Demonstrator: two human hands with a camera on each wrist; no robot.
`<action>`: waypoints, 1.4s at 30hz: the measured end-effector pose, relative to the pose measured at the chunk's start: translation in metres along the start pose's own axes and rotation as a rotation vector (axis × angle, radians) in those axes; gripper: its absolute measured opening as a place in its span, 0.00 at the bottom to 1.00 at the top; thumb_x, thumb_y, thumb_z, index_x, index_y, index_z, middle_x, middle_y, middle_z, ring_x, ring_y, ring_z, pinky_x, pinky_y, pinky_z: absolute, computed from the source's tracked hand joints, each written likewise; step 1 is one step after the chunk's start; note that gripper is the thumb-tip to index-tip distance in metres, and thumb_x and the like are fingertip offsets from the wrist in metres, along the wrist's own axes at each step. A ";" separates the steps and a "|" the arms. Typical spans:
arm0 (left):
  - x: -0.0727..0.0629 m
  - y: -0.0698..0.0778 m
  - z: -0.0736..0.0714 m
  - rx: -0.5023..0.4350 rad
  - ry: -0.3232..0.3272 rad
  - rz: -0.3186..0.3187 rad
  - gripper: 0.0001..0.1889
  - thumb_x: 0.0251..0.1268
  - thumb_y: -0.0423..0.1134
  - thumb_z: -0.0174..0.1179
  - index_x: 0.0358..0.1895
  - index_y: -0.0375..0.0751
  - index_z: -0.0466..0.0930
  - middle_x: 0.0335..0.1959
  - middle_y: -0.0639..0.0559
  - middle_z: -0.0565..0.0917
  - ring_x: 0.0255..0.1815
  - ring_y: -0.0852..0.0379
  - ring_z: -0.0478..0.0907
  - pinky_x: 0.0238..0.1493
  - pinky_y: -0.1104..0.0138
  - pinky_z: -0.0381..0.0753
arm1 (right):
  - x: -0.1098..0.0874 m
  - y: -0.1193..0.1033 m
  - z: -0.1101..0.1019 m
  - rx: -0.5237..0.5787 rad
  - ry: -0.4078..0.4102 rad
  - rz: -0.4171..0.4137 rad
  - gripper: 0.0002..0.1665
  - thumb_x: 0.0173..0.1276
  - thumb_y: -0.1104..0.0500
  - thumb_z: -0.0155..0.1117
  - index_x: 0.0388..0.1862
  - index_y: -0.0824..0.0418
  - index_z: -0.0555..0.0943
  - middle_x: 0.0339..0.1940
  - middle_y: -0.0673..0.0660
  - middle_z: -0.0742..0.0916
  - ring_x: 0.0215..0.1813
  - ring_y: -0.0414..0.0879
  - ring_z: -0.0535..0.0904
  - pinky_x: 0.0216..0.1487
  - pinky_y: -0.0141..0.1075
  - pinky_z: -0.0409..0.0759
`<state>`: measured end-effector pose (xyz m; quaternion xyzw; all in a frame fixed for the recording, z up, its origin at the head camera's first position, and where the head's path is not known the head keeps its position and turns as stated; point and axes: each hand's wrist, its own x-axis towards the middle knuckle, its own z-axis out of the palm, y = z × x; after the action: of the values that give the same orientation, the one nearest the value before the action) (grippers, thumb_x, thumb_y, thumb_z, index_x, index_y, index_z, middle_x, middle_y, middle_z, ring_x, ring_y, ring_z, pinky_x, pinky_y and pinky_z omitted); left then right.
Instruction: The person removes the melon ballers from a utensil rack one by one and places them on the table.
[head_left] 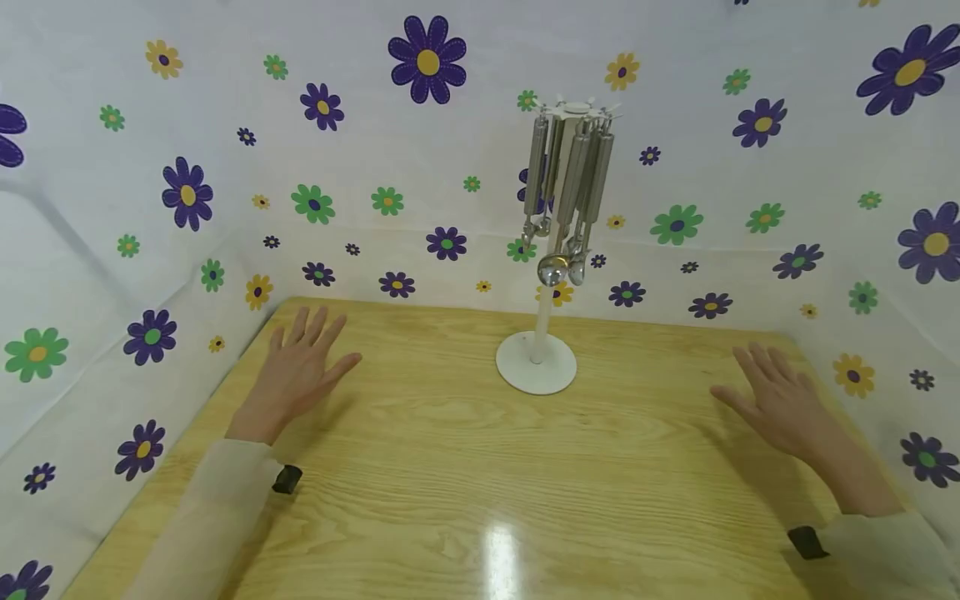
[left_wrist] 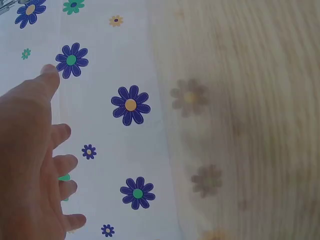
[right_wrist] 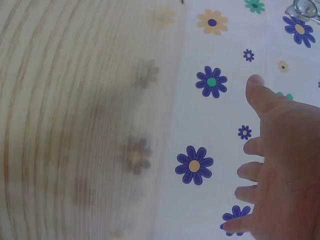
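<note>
Toward the back of the table, a white utensil stand [head_left: 536, 363] rises from a round base. Several metal kitchen utensils hang around its top, among them a ladle [head_left: 553, 271]; the other heads overlap too much to name. My left hand [head_left: 294, 373] is at the table's left side, fingers spread, holding nothing. On the right side my right hand [head_left: 783, 404] has straight fingers and an outstretched thumb, also holding nothing. Both hands are apart from the stand. Part of a shiny utensil [right_wrist: 305, 7] shows in the right wrist view's top corner.
The wooden table [head_left: 450, 467] has a glossy, light-grained top. White sheets with printed flowers [head_left: 465, 150] enclose it at the back and both sides. Black bands [head_left: 287, 479] sit at the sleeve cuffs.
</note>
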<state>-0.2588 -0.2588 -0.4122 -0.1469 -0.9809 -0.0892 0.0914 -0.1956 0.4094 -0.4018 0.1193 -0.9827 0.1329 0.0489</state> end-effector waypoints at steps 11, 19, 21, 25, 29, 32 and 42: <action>0.021 0.026 -0.005 -0.068 0.138 0.114 0.39 0.81 0.58 0.50 0.82 0.36 0.53 0.82 0.34 0.54 0.82 0.34 0.47 0.76 0.36 0.50 | 0.016 -0.032 -0.005 0.022 0.154 -0.063 0.35 0.81 0.50 0.59 0.70 0.78 0.69 0.66 0.81 0.74 0.64 0.78 0.70 0.60 0.72 0.68; 0.036 0.060 -0.016 -0.195 0.249 0.203 0.35 0.80 0.52 0.56 0.78 0.35 0.61 0.78 0.35 0.64 0.80 0.36 0.58 0.74 0.39 0.58 | 0.026 -0.055 -0.004 0.108 0.244 -0.121 0.27 0.81 0.57 0.59 0.66 0.77 0.73 0.60 0.79 0.81 0.42 0.70 0.84 0.47 0.66 0.78; 0.038 0.066 -0.018 -0.229 0.273 0.229 0.33 0.80 0.50 0.57 0.78 0.34 0.62 0.76 0.35 0.67 0.78 0.36 0.61 0.75 0.41 0.60 | 0.028 -0.059 -0.003 0.153 0.263 -0.127 0.25 0.81 0.59 0.59 0.66 0.77 0.74 0.59 0.78 0.81 0.47 0.72 0.83 0.48 0.67 0.78; 0.039 0.074 -0.017 -0.304 0.279 0.236 0.32 0.80 0.48 0.57 0.77 0.35 0.63 0.75 0.36 0.68 0.76 0.38 0.64 0.74 0.44 0.62 | 0.031 -0.068 -0.002 0.230 0.278 -0.118 0.24 0.81 0.60 0.59 0.66 0.76 0.75 0.58 0.77 0.83 0.50 0.73 0.82 0.47 0.66 0.80; 0.040 0.082 -0.018 -0.391 0.266 0.201 0.30 0.82 0.49 0.55 0.77 0.36 0.64 0.75 0.38 0.69 0.75 0.39 0.66 0.74 0.45 0.64 | 0.035 -0.078 -0.001 0.253 0.310 -0.123 0.22 0.80 0.60 0.60 0.65 0.73 0.77 0.57 0.73 0.84 0.50 0.68 0.84 0.49 0.52 0.84; 0.044 0.091 -0.020 -0.454 0.278 0.194 0.28 0.82 0.47 0.54 0.76 0.36 0.66 0.73 0.39 0.72 0.73 0.41 0.69 0.73 0.47 0.66 | 0.040 -0.087 -0.002 0.279 0.334 -0.126 0.21 0.80 0.60 0.61 0.64 0.72 0.79 0.57 0.70 0.86 0.51 0.64 0.85 0.48 0.27 0.81; 0.053 0.134 -0.037 -0.614 0.334 0.251 0.25 0.81 0.41 0.56 0.74 0.36 0.68 0.67 0.42 0.78 0.64 0.47 0.75 0.60 0.51 0.78 | 0.059 -0.123 -0.012 0.381 0.330 -0.123 0.19 0.81 0.57 0.59 0.63 0.67 0.81 0.54 0.65 0.88 0.49 0.61 0.86 0.45 0.17 0.70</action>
<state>-0.2627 -0.1261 -0.3454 -0.2699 -0.8544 -0.3900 0.2122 -0.2215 0.2849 -0.3520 0.1624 -0.9095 0.3302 0.1933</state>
